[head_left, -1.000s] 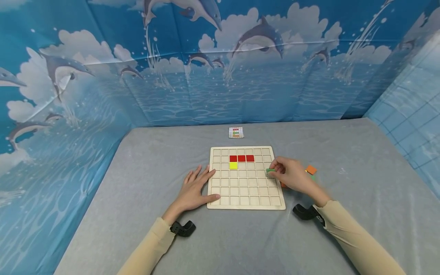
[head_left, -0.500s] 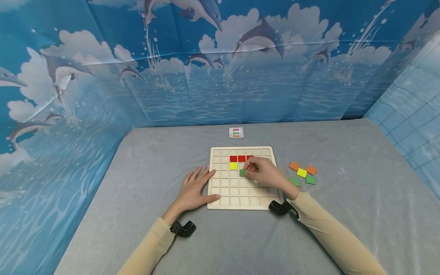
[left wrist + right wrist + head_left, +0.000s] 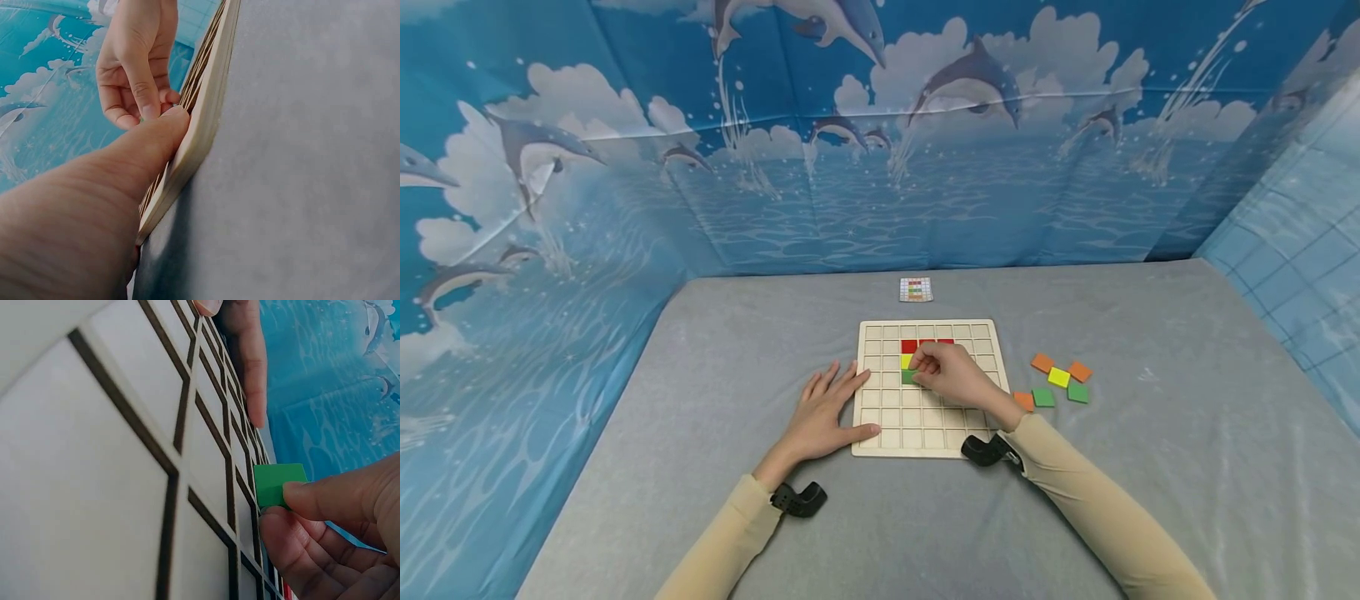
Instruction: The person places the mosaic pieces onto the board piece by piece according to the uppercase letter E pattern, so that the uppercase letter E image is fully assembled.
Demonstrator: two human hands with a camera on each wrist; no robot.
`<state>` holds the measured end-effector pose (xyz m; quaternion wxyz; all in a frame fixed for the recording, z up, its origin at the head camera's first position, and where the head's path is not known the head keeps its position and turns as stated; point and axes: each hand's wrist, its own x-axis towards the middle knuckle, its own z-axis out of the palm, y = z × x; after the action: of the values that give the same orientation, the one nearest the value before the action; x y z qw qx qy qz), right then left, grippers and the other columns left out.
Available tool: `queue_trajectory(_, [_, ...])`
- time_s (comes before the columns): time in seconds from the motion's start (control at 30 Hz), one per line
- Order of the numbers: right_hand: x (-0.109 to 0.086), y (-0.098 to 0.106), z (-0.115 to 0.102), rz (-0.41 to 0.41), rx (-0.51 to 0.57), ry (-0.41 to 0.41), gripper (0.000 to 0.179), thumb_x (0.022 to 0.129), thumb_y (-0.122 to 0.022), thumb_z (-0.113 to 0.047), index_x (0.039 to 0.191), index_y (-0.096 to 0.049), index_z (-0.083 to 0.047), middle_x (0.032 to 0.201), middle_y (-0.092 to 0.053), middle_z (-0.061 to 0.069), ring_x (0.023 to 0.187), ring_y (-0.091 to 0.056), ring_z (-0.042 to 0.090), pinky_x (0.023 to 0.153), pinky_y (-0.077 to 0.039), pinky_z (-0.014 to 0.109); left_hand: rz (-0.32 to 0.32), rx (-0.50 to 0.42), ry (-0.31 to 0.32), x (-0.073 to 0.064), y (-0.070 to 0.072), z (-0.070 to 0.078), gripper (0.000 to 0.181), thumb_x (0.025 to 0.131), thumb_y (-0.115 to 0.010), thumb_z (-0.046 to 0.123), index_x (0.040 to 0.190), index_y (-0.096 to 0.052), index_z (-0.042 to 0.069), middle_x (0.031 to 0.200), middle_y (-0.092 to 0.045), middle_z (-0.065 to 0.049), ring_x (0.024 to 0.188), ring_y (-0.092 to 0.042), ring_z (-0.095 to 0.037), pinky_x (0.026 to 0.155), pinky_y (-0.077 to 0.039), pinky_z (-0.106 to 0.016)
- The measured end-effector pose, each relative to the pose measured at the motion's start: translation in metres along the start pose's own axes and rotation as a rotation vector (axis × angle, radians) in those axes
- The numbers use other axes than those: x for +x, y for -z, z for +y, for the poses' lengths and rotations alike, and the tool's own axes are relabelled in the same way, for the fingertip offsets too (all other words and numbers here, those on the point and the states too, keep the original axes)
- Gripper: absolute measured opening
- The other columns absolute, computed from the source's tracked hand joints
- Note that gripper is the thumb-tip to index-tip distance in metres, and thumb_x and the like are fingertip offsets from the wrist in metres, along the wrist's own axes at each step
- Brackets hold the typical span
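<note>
A pale wooden grid board [image 3: 880, 419] lies on the grey table. My left hand [image 3: 826, 417] rests at its left edge, fingers spread, thumb and fingertips on the rim. Between the thumb and fingers of my right hand [image 3: 957, 377] I pinch a green square tile [image 3: 275, 482], close over the board just below a yellow tile [image 3: 906, 361]. In the right wrist view the tile stands tilted against the grid lines. Above the yellow tile sits a row of red tiles [image 3: 909, 346], partly covered by my right hand in the head view.
Right of the board lie loose tiles: orange [image 3: 1023, 402], green [image 3: 1078, 392] and yellow [image 3: 1058, 377] among them. A small card [image 3: 915, 289] printed with a coloured grid pattern lies behind the board. A dolphin-print cloth [image 3: 865, 192] hangs behind the table.
My right hand has carried the green tile leftward across the board, from its right edge to below the yellow tile. The loose tiles at right came into view. My left hand stays put.
</note>
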<state>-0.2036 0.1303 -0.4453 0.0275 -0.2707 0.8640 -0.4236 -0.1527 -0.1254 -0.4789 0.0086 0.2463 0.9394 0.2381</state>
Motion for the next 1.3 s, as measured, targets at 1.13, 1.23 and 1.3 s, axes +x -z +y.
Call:
queue_trajectory(1.13, [-0.006, 0.003, -0.015, -0.041, -0.270, -0.037, 0.008, 0.082, -0.074, -0.011, 0.090, -0.074, -0.010, 0.077, -0.059, -0.007, 0.068, -0.051, 0.010, 0.060, -0.044, 0.028, 0.004, -0.017, 0.001, -0.001, 0.004, 0.001, 0.084, 0.083, -0.060, 0.060, 0.151, -0.030, 0.020, 0.155, -0.020, -0.004, 0.143, -0.007, -0.028, 0.111, 0.000, -0.048])
queue_trajectory(1.23, [-0.011, 0.006, -0.015, -0.074, -0.223, -0.033, 0.011, 0.082, -0.074, -0.011, 0.093, -0.074, -0.009, 0.078, -0.061, -0.007, 0.069, -0.051, 0.011, 0.061, -0.044, 0.029, -0.005, -0.019, 0.003, -0.001, 0.004, 0.001, 0.084, 0.084, -0.060, 0.061, 0.151, -0.029, 0.021, 0.155, -0.020, -0.004, 0.143, -0.006, -0.027, 0.111, 0.000, -0.047])
queue_trajectory(1.3, [-0.015, 0.010, -0.014, -0.084, -0.189, -0.009, 0.012, 0.083, -0.074, -0.011, 0.095, -0.074, -0.008, 0.081, -0.062, -0.007, 0.070, -0.053, 0.010, 0.063, -0.046, 0.029, -0.008, -0.015, 0.002, 0.000, 0.004, 0.001, 0.084, 0.084, -0.059, 0.061, 0.151, -0.029, 0.021, 0.155, -0.019, -0.004, 0.143, -0.006, -0.027, 0.111, 0.000, -0.047])
